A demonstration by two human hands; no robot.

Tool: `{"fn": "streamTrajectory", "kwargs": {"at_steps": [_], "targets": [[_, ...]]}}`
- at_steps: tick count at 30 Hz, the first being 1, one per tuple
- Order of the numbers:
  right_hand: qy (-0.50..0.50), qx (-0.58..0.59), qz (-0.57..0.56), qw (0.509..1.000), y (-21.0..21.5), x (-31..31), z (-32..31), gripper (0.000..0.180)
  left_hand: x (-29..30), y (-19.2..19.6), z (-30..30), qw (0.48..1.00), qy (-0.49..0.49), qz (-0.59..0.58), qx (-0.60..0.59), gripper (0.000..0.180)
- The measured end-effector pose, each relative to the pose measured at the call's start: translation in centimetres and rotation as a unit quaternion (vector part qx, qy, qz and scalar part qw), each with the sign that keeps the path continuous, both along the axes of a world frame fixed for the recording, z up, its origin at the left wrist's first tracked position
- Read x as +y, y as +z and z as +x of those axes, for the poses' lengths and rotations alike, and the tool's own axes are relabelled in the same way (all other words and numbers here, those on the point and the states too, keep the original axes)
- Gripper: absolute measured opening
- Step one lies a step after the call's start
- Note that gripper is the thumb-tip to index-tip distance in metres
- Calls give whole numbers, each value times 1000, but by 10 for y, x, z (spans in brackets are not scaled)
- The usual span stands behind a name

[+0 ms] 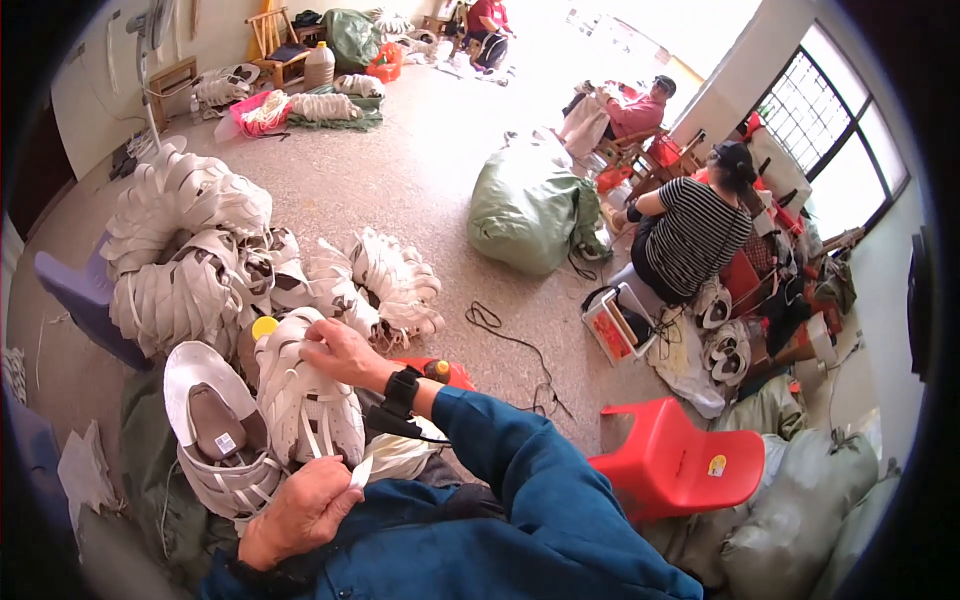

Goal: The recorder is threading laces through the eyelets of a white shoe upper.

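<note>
Head view looks down at a person in a blue jacket who works on a white strappy shoe [305,395] that rests on the lap. The right hand [338,352] lies on the top of the shoe, and its fingers [312,340] are pressed together on a strap. The left hand [300,510] is lower, just under the shoe. Its fingers [340,478] pinch a thin white strip [361,472] that pokes out toward the shoe. It may be a strap end, but it is too small to tell.

Just to the left of the shoe lies a second white shoe [215,430] with its brown inside showing.

Beyond the hands, a big pile of white shoes [210,260] sits on the speckled floor [400,180]. A red plastic stool [675,460] stands at the right, near grey sacks. A large green sack [525,205] sits in the middle of the room. A person in a striped shirt [690,235] sits well apart by the window [835,140], with the back turned.
</note>
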State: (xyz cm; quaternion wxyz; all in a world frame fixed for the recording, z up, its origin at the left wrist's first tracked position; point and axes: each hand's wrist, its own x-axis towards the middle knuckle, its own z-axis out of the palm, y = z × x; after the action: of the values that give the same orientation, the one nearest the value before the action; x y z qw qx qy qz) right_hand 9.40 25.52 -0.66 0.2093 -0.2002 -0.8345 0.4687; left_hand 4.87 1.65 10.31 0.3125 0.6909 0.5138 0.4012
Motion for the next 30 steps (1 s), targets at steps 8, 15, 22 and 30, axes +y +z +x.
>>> {"fn": "streamTrajectory", "kwargs": {"at_steps": [8,15,22,30], "targets": [[-20,-36,-44,998,-2,-3,5,42,1,-5,3,1000,-8,0,-8,16],[-28,-37,-80,996,-12,-2,6,46,2,-7,2,999,-30,-11,-4,16],[-31,-23,-78,996,-21,-7,6,40,-2,-9,3,999,-33,8,-7,16],[-15,-23,-107,994,-21,0,-1,42,-7,-14,6,999,2,-12,-32,13]]}}
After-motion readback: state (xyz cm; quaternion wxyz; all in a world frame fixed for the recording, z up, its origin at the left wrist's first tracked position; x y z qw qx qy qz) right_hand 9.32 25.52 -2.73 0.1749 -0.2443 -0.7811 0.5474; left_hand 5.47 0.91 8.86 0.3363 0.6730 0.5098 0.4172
